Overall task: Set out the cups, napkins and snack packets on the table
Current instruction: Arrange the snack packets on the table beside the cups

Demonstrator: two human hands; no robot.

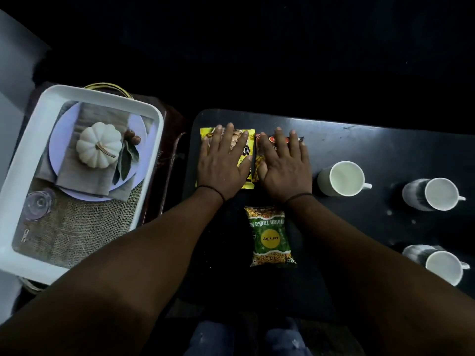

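While your left hand (223, 160) and right hand (284, 167) lie flat, fingers straight, on the yellow packet (246, 173) and red packet (259, 155) side by side, the crinkly green packet (270, 236) lies nearer you, lengthwise, between your wrists; three glossy cups (343, 179) stand right.
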